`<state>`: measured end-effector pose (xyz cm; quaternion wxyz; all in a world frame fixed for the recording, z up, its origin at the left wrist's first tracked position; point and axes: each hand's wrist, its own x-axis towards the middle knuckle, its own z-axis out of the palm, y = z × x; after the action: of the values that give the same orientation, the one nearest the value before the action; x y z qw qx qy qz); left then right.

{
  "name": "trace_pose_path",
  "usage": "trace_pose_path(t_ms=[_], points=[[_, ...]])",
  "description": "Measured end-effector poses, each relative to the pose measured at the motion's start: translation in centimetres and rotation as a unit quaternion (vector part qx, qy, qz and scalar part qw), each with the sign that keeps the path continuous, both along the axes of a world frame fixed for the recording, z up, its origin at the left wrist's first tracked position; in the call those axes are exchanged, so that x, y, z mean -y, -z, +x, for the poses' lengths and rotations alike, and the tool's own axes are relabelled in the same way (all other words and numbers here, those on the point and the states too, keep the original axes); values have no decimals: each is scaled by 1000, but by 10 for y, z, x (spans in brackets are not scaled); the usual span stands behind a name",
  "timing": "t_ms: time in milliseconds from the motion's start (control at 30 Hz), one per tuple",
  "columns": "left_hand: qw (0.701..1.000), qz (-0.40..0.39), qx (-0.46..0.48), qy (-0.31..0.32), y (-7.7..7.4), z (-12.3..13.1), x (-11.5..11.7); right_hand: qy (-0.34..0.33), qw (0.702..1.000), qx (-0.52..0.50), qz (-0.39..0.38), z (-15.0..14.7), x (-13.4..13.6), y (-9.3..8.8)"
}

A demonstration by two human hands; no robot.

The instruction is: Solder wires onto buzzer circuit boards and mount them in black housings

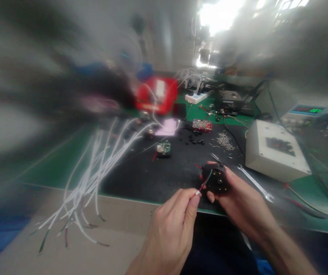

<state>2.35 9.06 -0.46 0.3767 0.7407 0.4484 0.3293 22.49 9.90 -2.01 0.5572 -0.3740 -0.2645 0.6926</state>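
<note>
My right hand [244,198] is wrapped round a black plastic housing [218,182] with small brass-coloured inserts, held just over the mat's front edge. Thin red, green and dark wires [205,183] run from the housing to my left hand [172,221]. There, thumb and forefinger pinch the wires at a small white end piece [197,193]. A short red wire [198,166] sticks out at the housing's far left side. Behind the housing, the tips of a metal tool [215,156], perhaps tweezers, show. My fingers hide part of the housing.
White cables [103,164] with bared coloured ends hang over the left table edge. A circuit board [164,149], loose screws [225,141], small black parts [197,139] and a red container [202,125] lie on the dark mat [141,175]. A wrench [255,184] and white box [275,149] stand right.
</note>
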Motion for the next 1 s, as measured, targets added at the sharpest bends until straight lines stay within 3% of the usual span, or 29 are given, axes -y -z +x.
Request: trace_pose_path(t_ms=[133,333,533,767,1000], points=[[998,46,-26,27,1,0,-1,15,999,21,18,0,4,-5],[997,55,-39,39,3,-3,0,9,998,56,25,0,6,-5],[996,69,-54,25,6,-4,-1,17,994,104,36,1,6,-6],[993,89,-71,15,5,-2,-5,19,961,269,64,7,11,-2],[998,-22,-25,-49,18,-1,3,-12,948,303,100,-6,17,-11]])
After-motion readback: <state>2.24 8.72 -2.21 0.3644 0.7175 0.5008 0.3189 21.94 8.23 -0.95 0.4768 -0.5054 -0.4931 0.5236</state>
